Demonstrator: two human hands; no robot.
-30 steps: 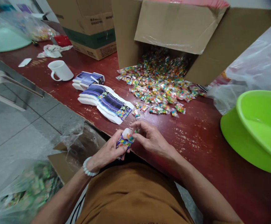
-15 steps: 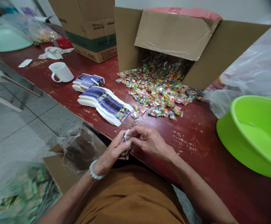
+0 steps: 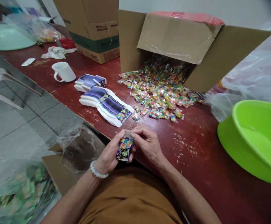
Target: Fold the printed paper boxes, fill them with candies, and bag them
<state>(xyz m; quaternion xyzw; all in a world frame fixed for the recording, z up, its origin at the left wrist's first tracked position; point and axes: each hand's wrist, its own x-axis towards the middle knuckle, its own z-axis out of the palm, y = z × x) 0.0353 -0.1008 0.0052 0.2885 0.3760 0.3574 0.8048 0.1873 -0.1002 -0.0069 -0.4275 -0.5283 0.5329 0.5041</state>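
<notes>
A small purple printed candy box (image 3: pixel 125 150) is upright between my hands at the table's near edge, its colourful face toward me. My left hand (image 3: pixel 112 151) wraps round its left side, a beaded bracelet on the wrist. With thumb and fingers closed, my right hand (image 3: pixel 148 143) pinches the pale flap at the box's top. Just beyond lies a fanned stack of flat purple and white cartons (image 3: pixel 112 105), with a smaller stack of cartons (image 3: pixel 90 81) behind it. Small clear packets of coloured candies (image 3: pixel 160 93) spill from a tipped cardboard box (image 3: pixel 179 37).
A green basin (image 3: pixel 247 146) stands at the right beside clear plastic sheeting (image 3: pixel 245 81). Left of the cartons is a white mug (image 3: pixel 64 72). Another cardboard box (image 3: pixel 95 40) stands behind. Below the table edge are an open carton (image 3: pixel 58 169) and a bag of green packets (image 3: pixel 25 193).
The candy box has turned so its printed face shows toward me. My right hand has drawn in closer and stays at the top flap. The view has shifted slightly.
</notes>
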